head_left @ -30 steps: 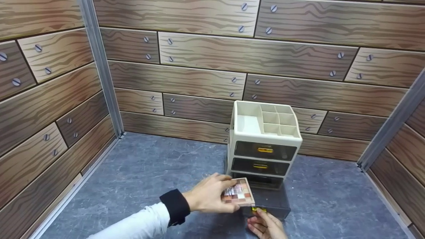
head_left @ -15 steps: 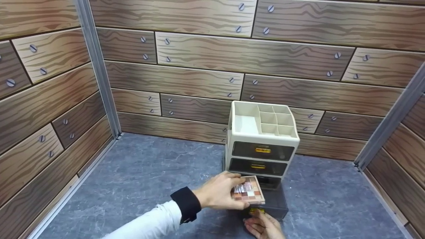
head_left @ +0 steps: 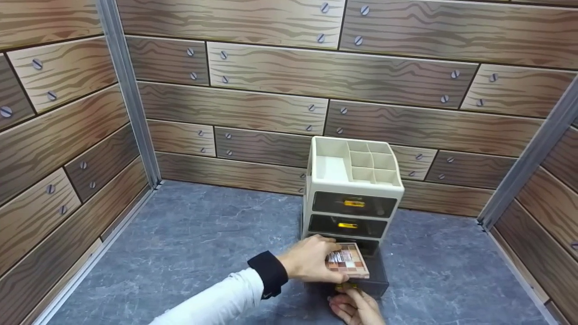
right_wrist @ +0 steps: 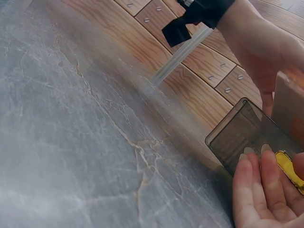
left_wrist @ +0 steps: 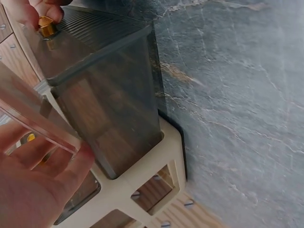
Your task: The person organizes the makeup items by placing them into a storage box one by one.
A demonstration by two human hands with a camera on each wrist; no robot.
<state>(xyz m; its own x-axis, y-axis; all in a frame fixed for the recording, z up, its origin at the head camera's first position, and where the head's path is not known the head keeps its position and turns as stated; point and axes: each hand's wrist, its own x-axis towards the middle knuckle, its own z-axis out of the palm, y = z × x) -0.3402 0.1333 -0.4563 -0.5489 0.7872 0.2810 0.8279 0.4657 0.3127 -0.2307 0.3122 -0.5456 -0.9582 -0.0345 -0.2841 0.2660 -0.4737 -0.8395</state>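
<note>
My left hand [head_left: 311,261] holds an eyeshadow palette [head_left: 348,261], a flat case with a grid of brown, pink and white squares, by its edge. The palette hangs over the pulled-out bottom drawer [head_left: 378,276] of a cream desktop organizer [head_left: 356,186]. The drawer is smoky and see-through; in the left wrist view it juts far out from the frame. My right hand [head_left: 356,308] pinches the drawer's gold handle [left_wrist: 47,27] between thumb and finger. In the right wrist view the remaining fingers curl beside the drawer front.
Above the open drawer, the organizer's upper drawers [head_left: 354,204] are closed, and its top has several small compartments [head_left: 375,160]. It stands on a grey marbled surface [head_left: 216,225]. Wood-patterned walls [head_left: 253,90] with metal corner posts [head_left: 128,90] enclose the back and sides.
My left hand has carried the palette to the right, further over the open drawer, and the palette now lies flatter. My right hand stays at the handle. The head view has shifted slightly.
</note>
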